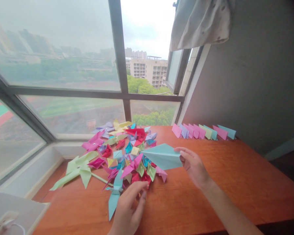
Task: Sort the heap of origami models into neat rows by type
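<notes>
A light blue paper airplane [161, 157] is pinched at its tail by my right hand [194, 168], thumb and fingers closed on it. Its nose points left, over a heap of folded paper pieces [135, 150]. My left hand [132, 207] is at the near edge of the heap, fingers loosely curved and apart with nothing seen in them. Beside it lies a light blue paper crane [115, 191]. Close to its fingertips are red folded pieces [143, 178], partly hidden. A pale green pinwheel [78, 168] on a stick lies to the left.
Several folded paper planes [202, 132] stand in a row at the back right of the wooden table [225, 169]. Pink [93, 142] and yellow pinwheels [121, 126] lie behind the heap. Windows rise beyond the table; a cloth [201, 23] hangs above. A socket [6, 223] is low left.
</notes>
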The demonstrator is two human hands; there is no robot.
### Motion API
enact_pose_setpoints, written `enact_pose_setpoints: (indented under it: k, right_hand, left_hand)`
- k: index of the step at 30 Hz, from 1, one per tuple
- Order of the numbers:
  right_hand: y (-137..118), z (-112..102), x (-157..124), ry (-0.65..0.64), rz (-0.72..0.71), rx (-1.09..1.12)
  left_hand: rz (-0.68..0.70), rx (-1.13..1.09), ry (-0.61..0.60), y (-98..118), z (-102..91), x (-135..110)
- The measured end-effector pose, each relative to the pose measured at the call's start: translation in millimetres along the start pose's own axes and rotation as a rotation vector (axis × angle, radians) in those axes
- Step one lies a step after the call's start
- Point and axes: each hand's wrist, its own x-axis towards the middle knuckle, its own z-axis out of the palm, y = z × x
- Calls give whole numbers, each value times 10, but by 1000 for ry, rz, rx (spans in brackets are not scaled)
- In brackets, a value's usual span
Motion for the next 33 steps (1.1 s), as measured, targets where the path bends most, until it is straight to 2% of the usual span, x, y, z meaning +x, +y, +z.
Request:
enact_pose_setpoints:
  k: [5,8,12,16,19,22,24,26,30,33]
  right_hand:
    - [-21,-144,-257,-66,120,136]
    - [-16,-205,-375,-113,181,138]
    - [7,-279,-474,-148,222,53]
    - [22,-334,-508,-165,243,-18]
    - [15,-374,-482,-171,214,-95]
    - [-26,-404,-441,-90,56,-330]
    - [-77,-389,-446,-1,-125,-525]
    - [-137,-323,-494,8,-319,-710]
    - [-212,-57,-658,-235,-632,-1055]
    - [-182,143,-733,-346,-718,-1231]
  left_hand:
    - [-75,-49,82,68,41,39]
    - [-147,-150,104,88,92,55]
    - [-220,-245,45,103,137,97]
    - [-154,-155,-47,163,156,164]
    - [-83,-129,-41,216,171,203]
    - [-56,-90,-24,231,192,222]
    - [-48,-52,-21,221,210,226]
    - [-33,-23,-27,209,232,224]
    - [6,-2,-45,218,283,219]
    - [26,-1,-36,259,310,224]
